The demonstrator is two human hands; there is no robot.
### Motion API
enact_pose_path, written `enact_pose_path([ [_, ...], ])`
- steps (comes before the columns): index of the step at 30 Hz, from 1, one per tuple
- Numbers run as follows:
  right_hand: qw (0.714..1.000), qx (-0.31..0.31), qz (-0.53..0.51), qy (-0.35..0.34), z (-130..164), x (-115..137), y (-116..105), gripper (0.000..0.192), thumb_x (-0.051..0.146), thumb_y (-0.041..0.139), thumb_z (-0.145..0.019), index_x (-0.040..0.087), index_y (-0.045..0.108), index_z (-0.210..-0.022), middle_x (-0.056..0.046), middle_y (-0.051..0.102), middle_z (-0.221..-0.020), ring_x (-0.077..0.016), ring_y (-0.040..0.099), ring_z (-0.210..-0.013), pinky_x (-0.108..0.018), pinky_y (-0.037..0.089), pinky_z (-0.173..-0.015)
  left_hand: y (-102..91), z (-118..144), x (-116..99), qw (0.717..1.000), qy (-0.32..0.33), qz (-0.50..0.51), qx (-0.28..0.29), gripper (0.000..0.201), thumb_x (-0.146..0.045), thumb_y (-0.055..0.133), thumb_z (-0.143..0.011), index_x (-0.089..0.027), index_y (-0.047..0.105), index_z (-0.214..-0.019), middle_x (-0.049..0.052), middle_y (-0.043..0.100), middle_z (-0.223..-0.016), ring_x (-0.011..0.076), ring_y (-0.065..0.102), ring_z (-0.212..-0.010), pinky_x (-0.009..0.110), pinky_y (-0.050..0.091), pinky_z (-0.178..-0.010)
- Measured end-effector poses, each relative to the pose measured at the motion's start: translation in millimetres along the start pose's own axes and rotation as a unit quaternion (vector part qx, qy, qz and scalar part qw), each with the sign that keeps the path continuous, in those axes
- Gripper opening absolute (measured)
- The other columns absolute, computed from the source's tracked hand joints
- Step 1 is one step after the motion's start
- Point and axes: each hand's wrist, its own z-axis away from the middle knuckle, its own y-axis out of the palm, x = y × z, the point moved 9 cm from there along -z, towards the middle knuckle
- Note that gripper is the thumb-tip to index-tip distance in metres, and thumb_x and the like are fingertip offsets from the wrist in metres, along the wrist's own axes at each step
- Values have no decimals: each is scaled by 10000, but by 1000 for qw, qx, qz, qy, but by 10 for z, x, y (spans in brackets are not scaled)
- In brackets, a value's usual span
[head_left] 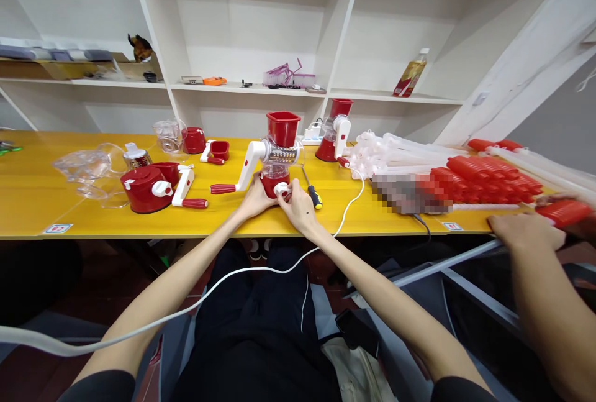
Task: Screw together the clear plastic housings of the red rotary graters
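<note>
An assembled rotary drum grater (282,128) stands upright on the table in front of me, with a red hopper, a clear body around a metal drum, and a red base. Its white crank (251,163) with a red handle sticks out to the left. My left hand (257,198) is wrapped around the left side of the base. With bent fingers, my right hand (298,208) grips the white knob (281,189) low on the front of the base. A screwdriver (315,196) with a yellow and black handle lies just right of that hand.
On the left lie a red grater base (146,189), clear plastic parts (84,166) and a metal drum (136,156). Another grater (336,128) stands behind to the right. A white cable (347,209) crosses the table edge. A co-worker's hands (528,228) hold a red-handled item at far right.
</note>
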Motion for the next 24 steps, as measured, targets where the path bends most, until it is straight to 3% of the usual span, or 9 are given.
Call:
enact_pose_path([
  [8, 996, -10, -83, 17, -186, 8, 3, 587, 553, 511, -895, 43, 552, -1185, -60, 585, -1028, 10, 535, -1052, -191, 534, -1034, -76, -123, 73, 999, -10, -4, -33, 771, -504, 863, -668, -165, 558, -1290, 154, 559, -1331, 351, 581, -1286, 494, 464, -1108],
  [13, 971, -41, -230, 52, -204, -194, 17, 612, 537, 490, -907, 71, 510, -1304, -93, 550, -1238, -29, 512, -1216, -257, 511, -1153, -120, -181, 210, 996, -59, -14, -58, 847, -538, 886, -639, -171, 510, -1303, 150, 586, -1316, 340, 620, -1245, 489, 492, -1076],
  [17, 918, 11, -379, 116, -230, -326, 259, 638, 560, 440, -924, 70, 498, -1328, -96, 563, -1213, -28, 529, -1208, -249, 528, -1130, -170, -163, 299, 991, -101, -28, -87, 945, -561, 890, -637, -157, 426, -1355, 193, 523, -1405, 365, 592, -1303, 489, 485, -1081],
  [20, 862, 80, -478, 148, -259, -269, 488, 633, 565, 436, -925, 56, 523, -1289, -87, 589, -1141, -13, 553, -1153, -227, 546, -1089, -168, -142, 300, 989, -114, -38, -82, 956, -560, 888, -644, -168, 404, -1370, 189, 522, -1420, 365, 590, -1315, 481, 487, -1077],
  [24, 799, 117, -563, 174, -258, -201, 620, 597, 541, 465, -919, 45, 544, -1241, -78, 599, -1108, -3, 561, -1128, -211, 553, -1068, -161, -116, 253, 990, -115, -54, -66, 943, -564, 877, -656, -198, 407, -1388, 175, 540, -1420, 391, 562, -1347, 515, 468, -1085],
])
